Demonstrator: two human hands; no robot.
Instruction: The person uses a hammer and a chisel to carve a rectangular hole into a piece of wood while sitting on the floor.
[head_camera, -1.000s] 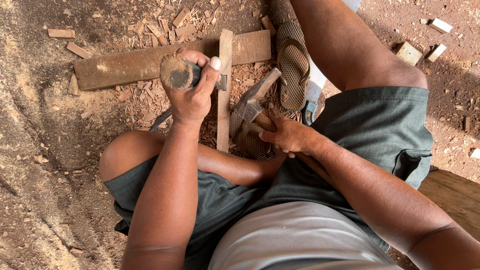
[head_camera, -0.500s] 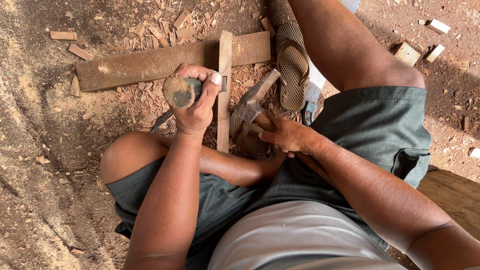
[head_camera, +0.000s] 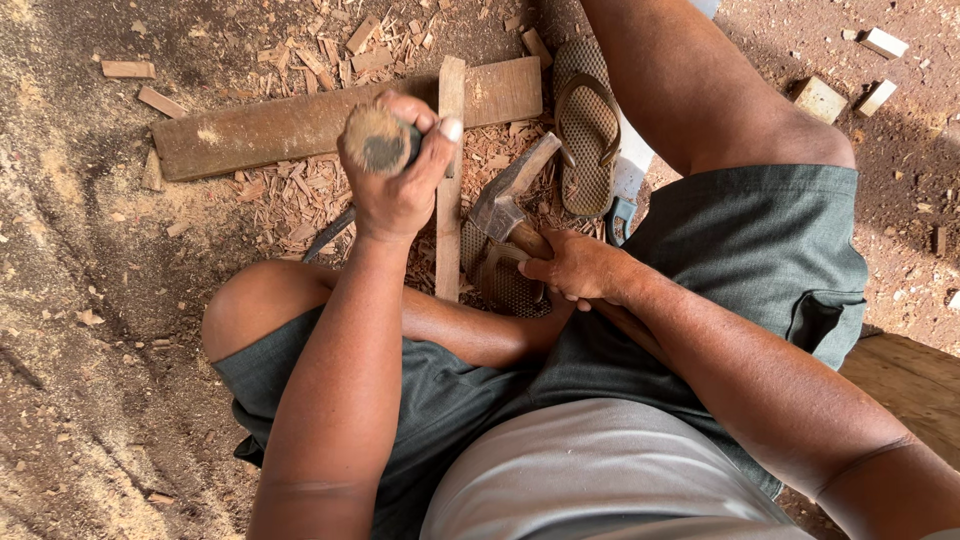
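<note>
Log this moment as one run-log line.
left hand: grips chisel upright | right hand: holds hammer | narrow wood strip across plank | ground: wood chips

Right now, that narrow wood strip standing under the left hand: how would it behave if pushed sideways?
The wood strip looks stiff, probably light for its length. It is thin and lies across the plank, so it would likely pivot or slide over the loose chips. The left hand partly overlaps it.

Outdoor woodworking spot: dirt ground, wood chips
</note>
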